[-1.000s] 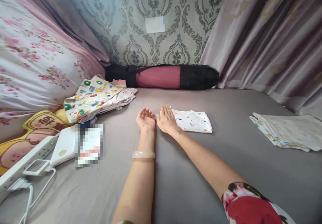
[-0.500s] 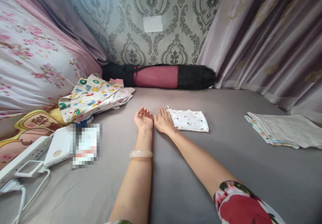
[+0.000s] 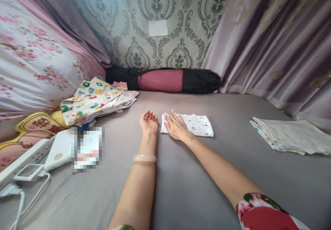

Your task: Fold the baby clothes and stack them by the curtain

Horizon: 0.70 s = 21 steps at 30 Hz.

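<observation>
A small white garment [image 3: 199, 125] with a scattered print lies folded into a flat rectangle on the grey bed sheet [image 3: 207, 185]. Flat on its left part rests my right hand [image 3: 176, 126], palm down with the fingers spread. My left hand [image 3: 149, 122] lies palm up on the sheet just left of the garment, apart from it, fingers slightly curled and nothing in them. A pale bangle [image 3: 144, 158] circles my left wrist. The cloth beneath my right palm is hidden.
Folded clothes [image 3: 97, 97] are piled at the left, with more folded cloth [image 3: 294, 133] at the right. A rolled mat in a black and pink bag [image 3: 160, 80] lies along the wall. At the left sit a power strip [image 3: 26, 161], white device [image 3: 60, 147] and cables.
My right hand has moved right, from the garment's left edge onto its top, and its fingers have spread. The garment's left end now shows. My left hand has barely moved.
</observation>
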Available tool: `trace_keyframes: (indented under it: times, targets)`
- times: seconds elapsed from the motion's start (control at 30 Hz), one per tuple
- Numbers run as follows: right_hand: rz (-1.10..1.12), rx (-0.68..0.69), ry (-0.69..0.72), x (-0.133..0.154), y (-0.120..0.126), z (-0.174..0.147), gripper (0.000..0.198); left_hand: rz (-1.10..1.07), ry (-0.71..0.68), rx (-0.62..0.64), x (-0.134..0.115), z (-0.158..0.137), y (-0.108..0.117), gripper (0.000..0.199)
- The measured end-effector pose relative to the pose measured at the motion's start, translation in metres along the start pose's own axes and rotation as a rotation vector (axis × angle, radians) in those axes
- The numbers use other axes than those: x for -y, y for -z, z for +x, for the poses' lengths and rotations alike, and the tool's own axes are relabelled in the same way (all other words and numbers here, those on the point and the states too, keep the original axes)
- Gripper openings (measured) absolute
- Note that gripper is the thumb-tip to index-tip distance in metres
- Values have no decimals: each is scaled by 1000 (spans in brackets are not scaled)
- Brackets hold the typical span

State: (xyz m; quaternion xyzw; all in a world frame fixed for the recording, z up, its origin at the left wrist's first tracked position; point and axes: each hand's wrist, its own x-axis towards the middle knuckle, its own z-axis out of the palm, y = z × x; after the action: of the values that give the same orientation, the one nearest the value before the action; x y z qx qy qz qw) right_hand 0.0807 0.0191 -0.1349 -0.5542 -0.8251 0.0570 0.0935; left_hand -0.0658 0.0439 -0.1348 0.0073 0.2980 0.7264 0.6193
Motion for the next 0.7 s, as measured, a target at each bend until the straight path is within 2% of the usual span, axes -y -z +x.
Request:
trace_keyframes:
  times: [0.13, 0.4, 0.6, 0.7]
  targets:
    - [-18, 1, -13, 2, -6, 1, 56, -16, 19, -22, 0, 0, -1, 11]
    - [-10, 10, -17, 3, -4, 0, 56, 17, 43, 30, 3, -2, -3, 11]
    - [85, 144, -21, -3, 12, 5, 56, 92, 25, 96, 5, -6, -6, 12]
    - [88, 138, -53, -11, 22, 0, 55, 118, 20, 108, 8, -8, -8, 13]
